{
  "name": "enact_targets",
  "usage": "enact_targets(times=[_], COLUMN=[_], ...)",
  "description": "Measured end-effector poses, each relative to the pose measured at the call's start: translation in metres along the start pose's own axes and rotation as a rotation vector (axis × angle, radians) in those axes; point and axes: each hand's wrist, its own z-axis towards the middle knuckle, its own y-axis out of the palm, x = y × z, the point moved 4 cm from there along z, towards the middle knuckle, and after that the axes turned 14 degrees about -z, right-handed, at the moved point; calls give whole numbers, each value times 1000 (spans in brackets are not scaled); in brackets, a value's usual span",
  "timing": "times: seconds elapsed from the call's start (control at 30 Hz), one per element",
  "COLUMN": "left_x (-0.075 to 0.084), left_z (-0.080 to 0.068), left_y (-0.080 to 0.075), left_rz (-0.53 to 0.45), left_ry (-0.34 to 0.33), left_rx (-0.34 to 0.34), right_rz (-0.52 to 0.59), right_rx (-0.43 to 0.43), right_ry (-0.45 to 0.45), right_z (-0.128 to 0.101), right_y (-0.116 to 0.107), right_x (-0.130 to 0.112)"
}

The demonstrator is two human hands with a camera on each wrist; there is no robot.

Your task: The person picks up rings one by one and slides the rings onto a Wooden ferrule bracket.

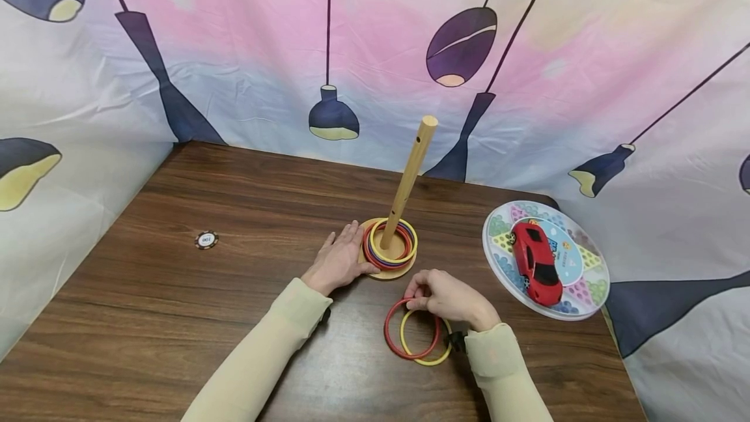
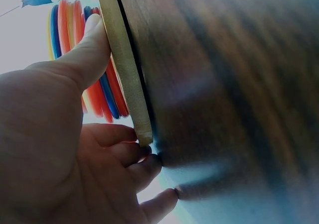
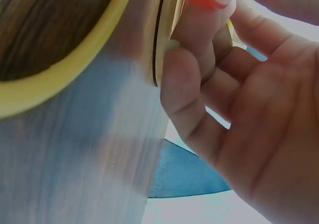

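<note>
A wooden post (image 1: 409,181) rises from a round wooden base (image 1: 396,275), with a stack of red, blue and yellow rings (image 1: 412,247) around its foot. My left hand (image 1: 340,259) rests against the base's left side, its fingers nearly straight and its thumb beside the lower rings; in the left wrist view the fingertips touch the base's edge (image 2: 130,79) and the table. Nearer to me, my right hand (image 1: 451,297) pinches a red ring (image 1: 388,337) at its upper rim. That ring overlaps a yellow ring (image 1: 432,363), which appears to lie on the table.
To the right, a red toy car (image 1: 536,262) sits on a round patterned board or lid (image 1: 592,305). A poker chip (image 1: 206,239) lies at the left of the brown wooden table (image 1: 146,318). A printed cloth (image 1: 246,51) hangs behind and along the sides.
</note>
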Motion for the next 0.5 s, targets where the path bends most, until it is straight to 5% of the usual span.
enact_targets(times=[0.3, 0.5], left_x=[1, 1], left_z=[0, 0], left_y=[-1, -1], left_rz=[0, -7], left_ry=[14, 6], left_rx=[10, 2], right_rz=[85, 257], right_rx=[18, 169], right_ry=[-59, -70], right_z=[-5, -9], right_y=[-8, -27], right_x=[-6, -17])
